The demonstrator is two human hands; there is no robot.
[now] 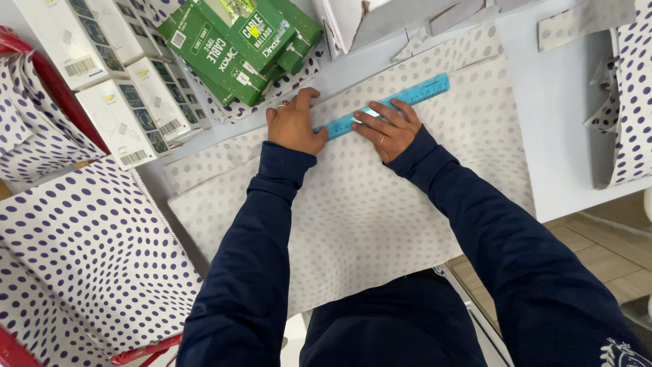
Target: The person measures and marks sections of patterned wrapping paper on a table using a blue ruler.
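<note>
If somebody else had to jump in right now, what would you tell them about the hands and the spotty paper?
Left hand: pressed flat on the spotty paper at the near end of the blue ruler.
Right hand: fingers spread on the ruler, holding it down.
Paper lies pale side up on the white table, ruler slanted across its top part.
Green boxes and white boxes sit to the left.
No cut or fold shows along the ruler.

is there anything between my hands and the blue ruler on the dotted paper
Nothing visible. The right hand lies flat on the blue ruler, pressing it onto the dotted paper. The left hand rests on the paper at the ruler's near end, apparently touching it.
</note>
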